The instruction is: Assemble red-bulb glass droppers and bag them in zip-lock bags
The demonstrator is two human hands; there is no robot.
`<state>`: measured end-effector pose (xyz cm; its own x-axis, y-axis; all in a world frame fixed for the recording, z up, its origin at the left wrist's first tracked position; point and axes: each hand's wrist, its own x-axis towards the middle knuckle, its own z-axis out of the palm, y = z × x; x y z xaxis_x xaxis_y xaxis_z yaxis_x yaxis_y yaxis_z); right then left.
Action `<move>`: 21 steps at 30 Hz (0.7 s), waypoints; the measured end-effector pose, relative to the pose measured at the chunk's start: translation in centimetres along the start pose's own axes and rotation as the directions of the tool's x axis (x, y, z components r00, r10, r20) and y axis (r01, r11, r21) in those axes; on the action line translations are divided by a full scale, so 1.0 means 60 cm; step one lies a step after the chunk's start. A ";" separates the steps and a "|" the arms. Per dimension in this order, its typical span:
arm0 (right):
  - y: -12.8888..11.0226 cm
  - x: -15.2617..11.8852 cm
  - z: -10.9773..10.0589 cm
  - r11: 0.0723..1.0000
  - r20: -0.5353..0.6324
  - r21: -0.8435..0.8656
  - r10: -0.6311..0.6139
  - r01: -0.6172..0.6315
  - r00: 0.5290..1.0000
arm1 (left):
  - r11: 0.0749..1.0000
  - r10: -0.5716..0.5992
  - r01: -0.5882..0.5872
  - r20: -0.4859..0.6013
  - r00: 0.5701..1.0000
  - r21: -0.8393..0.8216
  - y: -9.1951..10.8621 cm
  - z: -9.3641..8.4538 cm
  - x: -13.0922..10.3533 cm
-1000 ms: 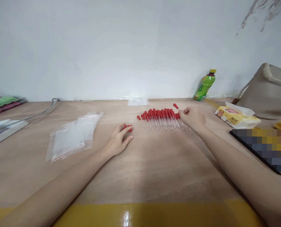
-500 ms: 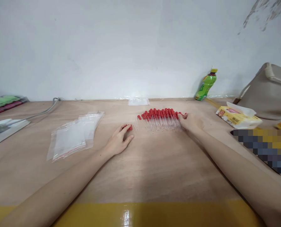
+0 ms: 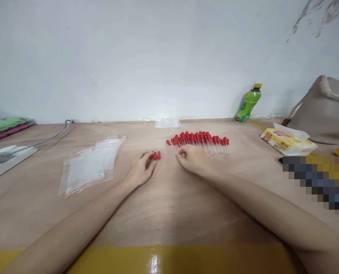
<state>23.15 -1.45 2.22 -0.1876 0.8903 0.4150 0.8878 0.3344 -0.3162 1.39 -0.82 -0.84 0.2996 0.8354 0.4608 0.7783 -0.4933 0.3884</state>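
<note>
Clear droppers with red bulbs (image 3: 202, 137) lie side by side in a long row at the table's centre right, bulbs toward the wall. A few more red-bulbed droppers (image 3: 158, 155) lie to the left of that row. My left hand (image 3: 142, 167) rests against these, its fingertips curled at the bulbs and closed around at least one. In front of the row, my right hand (image 3: 192, 158) hovers with thumb and forefinger drawn together; what is between them, if anything, is too small to name. It hides some dropper stems.
Clear zip bags (image 3: 85, 169) lie on the left of the table (image 3: 158, 220). Another bag (image 3: 167, 123) is by the wall. A green bottle (image 3: 249, 102), tissue pack (image 3: 289, 142) and beige bag (image 3: 320, 110) stand at the right; a cable (image 3: 52, 136) runs at the left.
My right hand has moved left from the row's right end to its left front, uncovering the droppers there. My left hand has shifted slightly left, and more red bulbs show beside it.
</note>
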 end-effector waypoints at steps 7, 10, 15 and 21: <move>-0.051 0.041 0.071 1.000 0.029 0.019 0.017 -0.018 0.999 | 0.994 -0.099 0.098 -0.022 0.995 -0.048 -0.016 -0.005 0.007; -0.053 0.044 0.078 0.996 0.076 -0.010 0.093 -0.092 0.993 | 0.990 -0.115 0.112 -0.035 0.993 -0.087 -0.023 -0.007 0.011; -0.042 0.017 0.064 0.996 0.112 -0.005 0.092 -0.092 0.989 | 0.975 -0.170 0.154 -0.088 0.981 -0.162 -0.028 -0.007 0.010; 0.015 -0.054 0.016 0.998 0.074 0.036 0.053 -0.056 0.996 | 0.989 -0.005 -0.014 -0.129 0.992 -0.146 -0.017 -0.009 -0.001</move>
<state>24.16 -3.75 -0.22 -0.1710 0.9272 0.3334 0.8811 0.2953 -0.3695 0.28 -0.46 -0.85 0.2219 0.7999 0.5576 0.6855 -0.5346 0.4942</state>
